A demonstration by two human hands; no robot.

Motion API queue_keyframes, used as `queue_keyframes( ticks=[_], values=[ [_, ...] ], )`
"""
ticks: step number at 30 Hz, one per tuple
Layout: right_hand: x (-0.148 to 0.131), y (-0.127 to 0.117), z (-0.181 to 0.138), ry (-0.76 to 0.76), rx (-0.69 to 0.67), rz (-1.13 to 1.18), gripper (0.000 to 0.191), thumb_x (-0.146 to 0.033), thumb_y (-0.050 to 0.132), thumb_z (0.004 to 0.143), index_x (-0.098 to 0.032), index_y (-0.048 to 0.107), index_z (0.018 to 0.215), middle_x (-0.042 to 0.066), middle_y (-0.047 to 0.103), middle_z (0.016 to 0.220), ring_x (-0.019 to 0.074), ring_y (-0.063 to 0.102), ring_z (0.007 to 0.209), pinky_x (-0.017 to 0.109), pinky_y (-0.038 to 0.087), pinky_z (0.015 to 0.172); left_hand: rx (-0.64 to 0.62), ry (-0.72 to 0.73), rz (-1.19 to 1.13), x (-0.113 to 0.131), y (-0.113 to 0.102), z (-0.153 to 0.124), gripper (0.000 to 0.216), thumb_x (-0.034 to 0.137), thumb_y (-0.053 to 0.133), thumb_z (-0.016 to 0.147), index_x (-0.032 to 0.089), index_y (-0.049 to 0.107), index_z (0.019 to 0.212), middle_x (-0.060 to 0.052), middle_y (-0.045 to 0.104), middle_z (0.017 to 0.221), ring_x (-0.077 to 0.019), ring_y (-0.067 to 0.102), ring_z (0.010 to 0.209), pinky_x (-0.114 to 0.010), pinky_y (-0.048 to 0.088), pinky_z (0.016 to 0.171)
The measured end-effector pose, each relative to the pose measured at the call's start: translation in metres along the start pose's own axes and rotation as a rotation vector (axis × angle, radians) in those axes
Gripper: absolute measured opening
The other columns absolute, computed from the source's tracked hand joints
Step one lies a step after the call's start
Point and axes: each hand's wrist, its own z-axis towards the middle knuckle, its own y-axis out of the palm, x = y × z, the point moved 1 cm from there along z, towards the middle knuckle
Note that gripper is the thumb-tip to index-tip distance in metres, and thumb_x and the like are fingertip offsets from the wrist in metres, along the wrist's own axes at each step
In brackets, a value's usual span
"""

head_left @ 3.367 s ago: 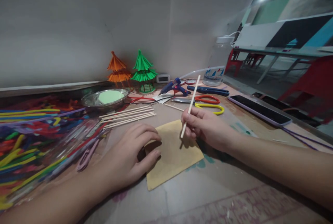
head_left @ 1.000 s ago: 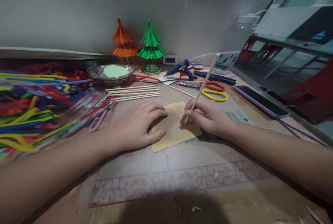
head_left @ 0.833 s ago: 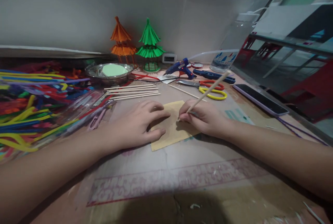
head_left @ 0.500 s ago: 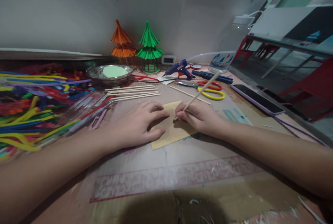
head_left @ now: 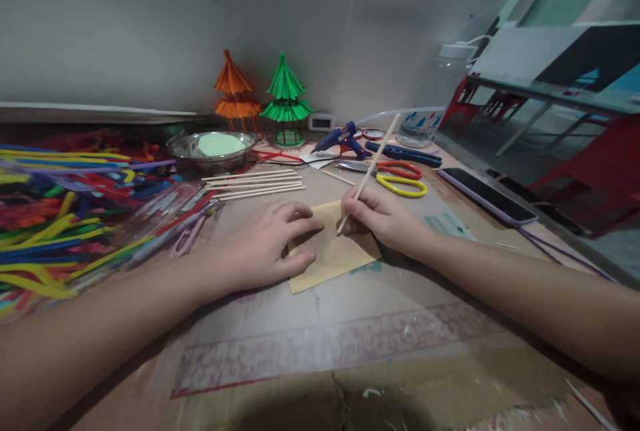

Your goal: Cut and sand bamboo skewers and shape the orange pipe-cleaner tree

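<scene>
A yellowish sheet of sandpaper or card point(head_left: 320, 259) lies flat on the work mat in front of me. My left hand point(head_left: 273, 239) rests on its left side, fingers apart and holding nothing. Pinched like a pen in my right hand point(head_left: 375, 216) is a thin wooden stick point(head_left: 376, 157). Its lower tip meets the sheet near the middle, and its upper end leans up to the right. Several similar wooden sticks point(head_left: 255, 184) lie in a row beyond my left hand. Another stick point(head_left: 339, 177) lies partly hidden behind my right hand.
Pipe cleaners point(head_left: 55, 217) are heaped at left beside a metal bowl point(head_left: 210, 157). Orange point(head_left: 235, 94) and green point(head_left: 285, 94) pagoda models stand by the wall. A glue gun point(head_left: 340, 141), pliers point(head_left: 405, 153), scissors point(head_left: 400, 184), a phone point(head_left: 487, 195) and a water jug point(head_left: 430, 111) are at right.
The stick in my right hand has tilted more upright, its tip still at the sheet. My left hand stays on the sheet's left side. The view has shifted slightly.
</scene>
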Motion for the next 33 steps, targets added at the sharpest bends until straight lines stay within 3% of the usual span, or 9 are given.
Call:
queue_keyframes(
  ticks=[2, 5, 12, 17, 27, 33],
  values=[
    [0.005, 0.0, 0.001, 0.079, -0.005, 0.22, 0.034, -0.054, 0.056, 0.092, -0.021, 0.053, 0.083, 0.0, 0.064, 0.066, 0.0138, 0.062, 0.06, 0.025, 0.049, 0.059, 0.019, 0.007, -0.006, -0.001, 0.001, -0.001, 0.047, 0.044, 0.057, 0.093, 0.025, 0.061, 0.136, -0.012, 0.057, 0.135, -0.0325, 0.049, 0.128, -0.052, 0.041, 0.108],
    [0.009, 0.001, 0.001, 0.103, -0.02, 0.322, 0.043, -0.062, 0.062, 0.087, -0.02, 0.052, 0.083, -0.001, 0.063, 0.065, 0.0132, 0.062, 0.06, 0.025, 0.05, 0.06, 0.041, 0.016, -0.005, -0.002, 0.002, -0.002, 0.046, 0.043, 0.058, 0.092, 0.026, 0.061, 0.135, -0.012, 0.058, 0.133, -0.0318, 0.051, 0.126, -0.05, 0.044, 0.106],
    [0.005, 0.006, -0.004, 0.012, -0.082, 0.115, 0.034, -0.05, 0.054, 0.095, -0.019, 0.053, 0.085, 0.0, 0.062, 0.071, 0.0123, 0.06, 0.065, 0.024, 0.048, 0.063, 0.092, 0.018, -0.002, -0.001, 0.004, -0.003, 0.045, 0.037, 0.062, 0.09, 0.029, 0.061, 0.135, -0.009, 0.057, 0.137, -0.0304, 0.053, 0.126, -0.047, 0.046, 0.106],
    [0.002, 0.004, -0.004, -0.043, -0.111, -0.027, 0.026, -0.039, 0.047, 0.099, -0.019, 0.053, 0.083, 0.0, 0.062, 0.071, 0.013, 0.058, 0.066, 0.024, 0.045, 0.064, 0.057, -0.002, 0.021, 0.004, 0.001, -0.003, 0.045, 0.035, 0.062, 0.09, 0.027, 0.062, 0.134, -0.01, 0.057, 0.137, -0.0312, 0.052, 0.128, -0.049, 0.046, 0.108],
    [-0.001, 0.001, -0.006, -0.091, -0.145, -0.071, 0.023, -0.036, 0.041, 0.101, -0.02, 0.051, 0.088, 0.002, 0.062, 0.079, 0.0151, 0.059, 0.073, 0.028, 0.047, 0.071, 0.051, -0.008, 0.014, 0.002, 0.002, -0.003, 0.045, 0.034, 0.062, 0.091, 0.027, 0.06, 0.135, -0.011, 0.055, 0.139, -0.0302, 0.051, 0.129, -0.049, 0.045, 0.109],
    [-0.003, 0.001, -0.006, -0.067, -0.146, -0.128, 0.013, -0.022, 0.042, 0.096, -0.02, 0.053, 0.09, 0.002, 0.064, 0.083, 0.0155, 0.061, 0.077, 0.029, 0.047, 0.075, 0.005, -0.028, 0.023, 0.001, 0.002, -0.002, 0.045, 0.035, 0.058, 0.092, 0.026, 0.059, 0.136, -0.01, 0.054, 0.14, -0.0297, 0.05, 0.13, -0.049, 0.044, 0.11]
  ],
)
